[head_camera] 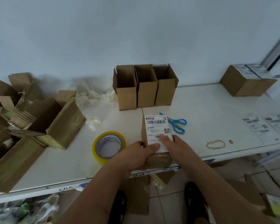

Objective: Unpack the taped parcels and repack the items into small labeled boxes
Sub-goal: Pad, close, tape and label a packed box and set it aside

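A small sealed cardboard box lies at the table's front edge with a white shipping label on its top face. My left hand grips the box's near left side, its thumb lying on the label's lower edge. My right hand lies on the label's near right corner, forefinger pressing flat on the paper. Three small open boxes stand in a row behind. Two labeled closed boxes sit at the far right.
A yellow tape roll lies just left of my left hand. Blue scissors lie right of the box. Loose labels lie at the right edge. Opened parcels and white stuffing fill the left. Cardboard scraps litter the floor.
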